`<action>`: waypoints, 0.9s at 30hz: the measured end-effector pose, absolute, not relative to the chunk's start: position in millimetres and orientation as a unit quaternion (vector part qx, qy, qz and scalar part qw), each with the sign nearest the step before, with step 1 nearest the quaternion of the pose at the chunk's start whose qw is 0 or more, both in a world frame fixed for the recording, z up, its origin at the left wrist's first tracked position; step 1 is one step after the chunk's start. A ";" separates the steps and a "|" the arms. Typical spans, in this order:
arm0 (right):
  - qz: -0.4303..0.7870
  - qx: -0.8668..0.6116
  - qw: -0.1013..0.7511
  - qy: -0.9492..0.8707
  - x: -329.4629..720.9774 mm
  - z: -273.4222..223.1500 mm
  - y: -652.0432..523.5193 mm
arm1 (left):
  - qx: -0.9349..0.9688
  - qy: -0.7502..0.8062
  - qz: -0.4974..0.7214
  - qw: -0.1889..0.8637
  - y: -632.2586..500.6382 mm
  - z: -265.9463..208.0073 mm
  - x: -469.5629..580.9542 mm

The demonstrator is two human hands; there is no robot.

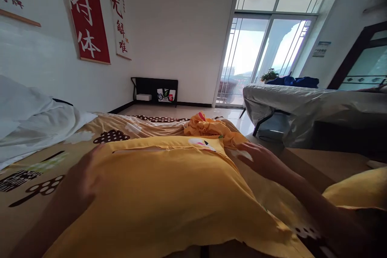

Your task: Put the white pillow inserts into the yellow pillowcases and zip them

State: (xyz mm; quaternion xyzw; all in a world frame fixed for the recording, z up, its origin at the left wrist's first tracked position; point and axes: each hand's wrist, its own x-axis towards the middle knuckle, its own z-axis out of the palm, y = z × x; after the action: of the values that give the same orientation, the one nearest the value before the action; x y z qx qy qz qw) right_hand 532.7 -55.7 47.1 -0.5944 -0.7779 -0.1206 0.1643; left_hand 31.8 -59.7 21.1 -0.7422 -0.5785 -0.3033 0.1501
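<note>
A yellow pillow (169, 193) lies in front of me, with a long slit in its cover near the far edge and a white printed patch at the far right corner. Along the pillow's left side is my left hand (81, 177), smeared by motion, so its grip is unclear. My right hand (256, 159) reaches past the pillow's far right corner, thumb and fingers apart, beside a crumpled orange cloth (208, 127). Beneath everything is a patterned bed sheet (39, 205) with brown dotted shapes.
White bedding (36, 117) is heaped at the left. Another yellow pillow (359, 187) shows at the right edge. A plastic-covered table (302, 98) stands at the right, near a glass sliding door (242, 56). A low black shelf (145, 84) is against the far wall.
</note>
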 end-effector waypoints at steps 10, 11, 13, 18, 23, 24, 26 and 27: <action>-0.021 -0.562 0.192 -0.804 408.0 -45.2 30.8 | -0.797 -0.562 -0.216 0.048 57.1 -20.7 125.5; -0.005 -0.564 0.190 -0.803 409.3 -57.6 32.0 | -0.799 -0.564 -0.202 0.044 57.5 -33.7 124.0; 0.003 -0.565 0.199 -0.801 416.1 -68.9 32.1 | -0.806 -0.560 -0.188 0.040 55.7 -48.0 119.5; 0.012 -0.575 0.182 -0.797 442.5 -59.9 27.6 | -0.815 -0.556 -0.164 0.018 53.6 -38.4 114.5; 0.027 -0.596 0.197 -0.778 474.6 -74.3 16.4 | -0.813 -0.558 -0.168 0.016 56.6 -39.0 115.5; 0.031 -0.602 0.198 -0.773 481.6 -80.9 13.7 | -0.813 -0.557 -0.170 0.017 56.9 -40.6 115.4; 0.044 -0.622 0.199 -0.756 495.6 -95.5 7.9 | -0.812 -0.557 -0.175 0.019 56.6 -43.1 115.6; 0.052 -0.633 0.198 -0.747 502.4 -102.3 4.8 | -0.811 -0.557 -0.179 0.022 55.8 -44.0 116.3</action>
State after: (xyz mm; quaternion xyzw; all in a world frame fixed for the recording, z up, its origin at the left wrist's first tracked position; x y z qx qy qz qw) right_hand 502.4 4.8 -102.3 -0.6325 -0.7469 0.0521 0.1984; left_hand 116.3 55.8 -44.0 -0.8106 -0.5573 -0.1786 0.0224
